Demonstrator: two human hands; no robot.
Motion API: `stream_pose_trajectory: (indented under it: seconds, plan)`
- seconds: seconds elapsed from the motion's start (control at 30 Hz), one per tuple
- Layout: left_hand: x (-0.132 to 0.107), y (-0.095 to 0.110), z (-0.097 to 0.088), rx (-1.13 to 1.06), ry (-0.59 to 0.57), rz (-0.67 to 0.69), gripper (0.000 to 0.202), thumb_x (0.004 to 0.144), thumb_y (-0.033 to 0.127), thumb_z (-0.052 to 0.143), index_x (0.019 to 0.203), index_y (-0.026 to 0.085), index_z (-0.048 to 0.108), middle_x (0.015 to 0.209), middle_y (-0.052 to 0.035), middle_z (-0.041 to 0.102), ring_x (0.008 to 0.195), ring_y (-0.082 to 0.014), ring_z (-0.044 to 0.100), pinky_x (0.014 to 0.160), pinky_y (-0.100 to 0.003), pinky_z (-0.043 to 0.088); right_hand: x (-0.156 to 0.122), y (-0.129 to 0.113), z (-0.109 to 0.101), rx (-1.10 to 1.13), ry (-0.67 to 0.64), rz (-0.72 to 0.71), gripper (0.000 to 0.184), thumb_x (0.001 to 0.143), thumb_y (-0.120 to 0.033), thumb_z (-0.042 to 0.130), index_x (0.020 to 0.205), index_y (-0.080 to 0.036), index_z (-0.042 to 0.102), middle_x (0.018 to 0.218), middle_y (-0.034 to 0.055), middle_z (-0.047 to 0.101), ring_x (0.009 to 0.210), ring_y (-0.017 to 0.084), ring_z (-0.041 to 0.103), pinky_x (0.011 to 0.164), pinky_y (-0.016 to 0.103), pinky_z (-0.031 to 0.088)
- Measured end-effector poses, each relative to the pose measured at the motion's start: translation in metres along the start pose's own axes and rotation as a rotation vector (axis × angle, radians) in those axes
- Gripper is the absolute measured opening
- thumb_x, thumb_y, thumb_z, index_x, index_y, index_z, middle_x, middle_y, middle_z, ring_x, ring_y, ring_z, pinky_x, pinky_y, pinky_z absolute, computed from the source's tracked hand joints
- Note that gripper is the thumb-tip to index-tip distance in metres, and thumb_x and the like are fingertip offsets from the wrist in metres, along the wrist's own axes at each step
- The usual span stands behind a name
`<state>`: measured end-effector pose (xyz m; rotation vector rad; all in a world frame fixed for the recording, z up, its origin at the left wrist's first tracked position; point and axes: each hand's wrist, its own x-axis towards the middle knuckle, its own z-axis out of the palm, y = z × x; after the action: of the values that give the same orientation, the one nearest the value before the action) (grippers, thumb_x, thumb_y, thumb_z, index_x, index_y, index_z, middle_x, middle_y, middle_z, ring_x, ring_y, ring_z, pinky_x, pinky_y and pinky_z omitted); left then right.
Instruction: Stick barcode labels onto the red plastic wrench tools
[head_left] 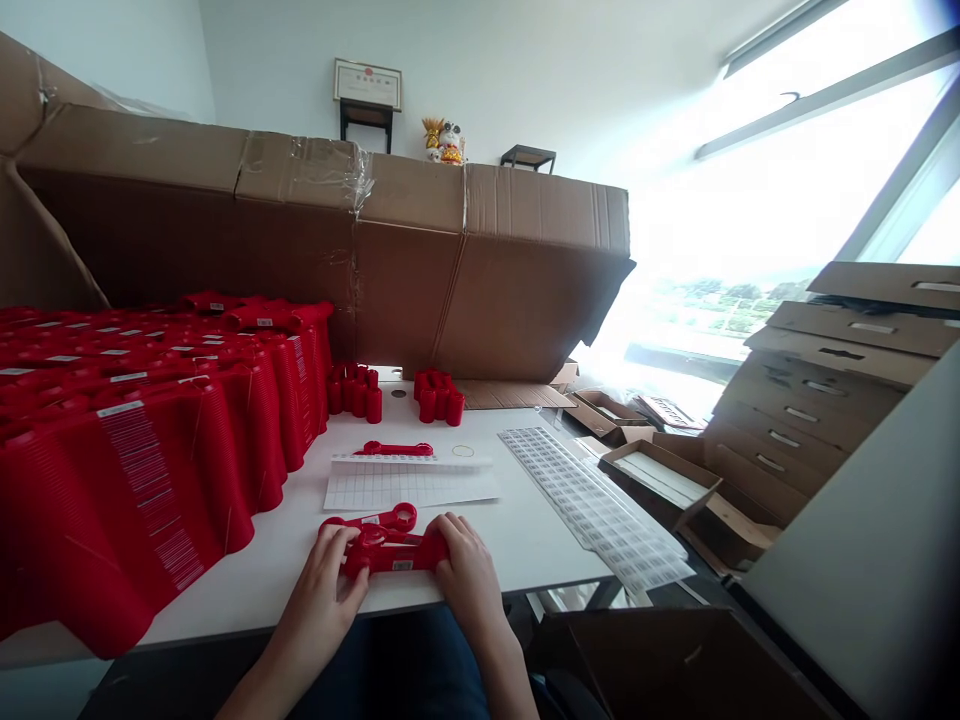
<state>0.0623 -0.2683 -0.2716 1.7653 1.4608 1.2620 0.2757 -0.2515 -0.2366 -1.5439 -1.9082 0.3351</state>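
Near the table's front edge, my left hand (330,575) is closed on the left end of several red bone-shaped plastic pieces (397,566) with a small white label on the front one. My right hand (463,560) grips their right end. Just behind them lies another red piece with a ring-shaped end (403,516). Farther back, one more red piece (397,449) rests by a white sheet with a printed grid (409,485). My fingers partly hide the ends of the held pieces.
Tall stacks of labelled red pieces (142,480) fill the left side. Two small red stacks (356,392) stand at the back below a large tilted cardboard box (420,290). Label sheets (592,500) overhang the table's right edge. Cardboard boxes (795,400) are piled at the right.
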Motion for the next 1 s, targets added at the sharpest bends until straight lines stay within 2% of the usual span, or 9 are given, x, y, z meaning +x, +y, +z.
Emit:
stream_pose_trajectory:
  seconds: [0.13, 0.23, 0.3, 0.4, 0.5, 0.73, 0.8, 0.87, 1.0]
  plan:
    - [-0.003, 0.0, 0.0, -0.009, -0.006, -0.022, 0.039, 0.088, 0.039, 0.053, 0.124, 0.022, 0.051, 0.132, -0.016, 0.055, 0.123, -0.034, 0.06, 0.093, -0.046, 0.06, 0.0, 0.001, 0.0, 0.014, -0.02, -0.012, 0.035, 0.067, 0.003, 0.041, 0.084, -0.024, 0.056, 0.093, 0.0031, 0.068, 0.091, 0.024, 0.057, 0.079, 0.032, 0.04]
    - [-0.004, 0.005, -0.001, -0.016, 0.001, -0.011, 0.052, 0.085, 0.038, 0.058, 0.132, 0.023, 0.043, 0.134, -0.0152, 0.052, 0.123, -0.0318, 0.059, 0.095, -0.045, 0.059, 0.0, 0.001, 0.0, 0.024, -0.02, -0.015, 0.034, 0.067, 0.002, 0.042, 0.084, -0.024, 0.056, 0.093, 0.0031, 0.068, 0.092, 0.024, 0.057, 0.079, 0.033, 0.04]
    - [-0.003, 0.01, -0.003, -0.017, 0.0, -0.005, 0.051, 0.085, 0.042, 0.059, 0.131, 0.024, 0.044, 0.133, -0.0143, 0.053, 0.122, -0.0313, 0.058, 0.097, -0.045, 0.057, 0.0, 0.001, 0.001, 0.026, -0.008, -0.004, 0.033, 0.067, 0.002, 0.042, 0.084, -0.024, 0.055, 0.093, 0.0037, 0.067, 0.091, 0.024, 0.056, 0.078, 0.033, 0.04]
    - [0.002, 0.017, -0.007, -0.007, -0.025, -0.027, 0.038, 0.091, 0.053, 0.056, 0.115, 0.024, 0.053, 0.121, -0.0122, 0.059, 0.105, -0.0288, 0.064, 0.089, -0.042, 0.059, 0.0, 0.0, 0.001, 0.031, 0.003, 0.009, 0.034, 0.066, 0.003, 0.041, 0.083, -0.023, 0.054, 0.092, 0.0042, 0.067, 0.09, 0.024, 0.056, 0.078, 0.033, 0.039]
    - [0.008, 0.021, -0.01, 0.005, -0.067, -0.064, 0.038, 0.096, 0.06, 0.048, 0.102, 0.023, 0.056, 0.104, -0.0093, 0.065, 0.084, -0.0243, 0.066, 0.073, -0.036, 0.059, 0.0, 0.0, 0.0, 0.039, 0.004, 0.014, 0.034, 0.065, 0.003, 0.041, 0.083, -0.023, 0.054, 0.092, 0.0043, 0.067, 0.09, 0.024, 0.056, 0.078, 0.033, 0.039]
    - [0.013, 0.018, -0.012, 0.039, -0.083, -0.054, 0.035, 0.099, 0.056, 0.044, 0.103, 0.024, 0.058, 0.09, -0.0041, 0.068, 0.069, -0.0216, 0.066, 0.062, -0.033, 0.057, -0.001, 0.0, 0.0, 0.064, 0.009, 0.005, 0.032, 0.067, 0.002, 0.041, 0.082, -0.023, 0.053, 0.091, 0.0041, 0.067, 0.09, 0.025, 0.056, 0.078, 0.034, 0.04]
    - [0.011, 0.016, -0.012, 0.061, -0.044, -0.018, 0.033, 0.096, 0.054, 0.05, 0.105, 0.023, 0.057, 0.099, -0.0059, 0.066, 0.077, -0.0226, 0.067, 0.069, -0.036, 0.059, -0.001, 0.001, 0.0, 0.075, 0.01, 0.0, 0.032, 0.067, 0.003, 0.041, 0.082, -0.023, 0.053, 0.091, 0.0044, 0.067, 0.09, 0.025, 0.056, 0.078, 0.034, 0.04]
    - [0.01, 0.013, -0.011, 0.096, 0.024, 0.022, 0.037, 0.092, 0.05, 0.056, 0.115, 0.022, 0.054, 0.115, -0.0101, 0.06, 0.097, -0.0277, 0.068, 0.082, -0.043, 0.061, -0.001, 0.003, 0.001, 0.088, 0.008, -0.005, 0.032, 0.068, 0.003, 0.042, 0.082, -0.023, 0.054, 0.091, 0.0047, 0.067, 0.09, 0.025, 0.056, 0.078, 0.034, 0.04]
    - [0.004, 0.012, -0.002, 0.159, 0.072, 0.116, 0.054, 0.089, 0.038, 0.06, 0.138, 0.023, 0.042, 0.14, -0.0151, 0.047, 0.131, -0.0364, 0.05, 0.104, -0.058, 0.051, 0.0, 0.004, 0.0, 0.119, -0.006, -0.019, 0.033, 0.067, 0.003, 0.042, 0.083, -0.023, 0.055, 0.092, 0.005, 0.067, 0.092, 0.026, 0.056, 0.079, 0.035, 0.041]
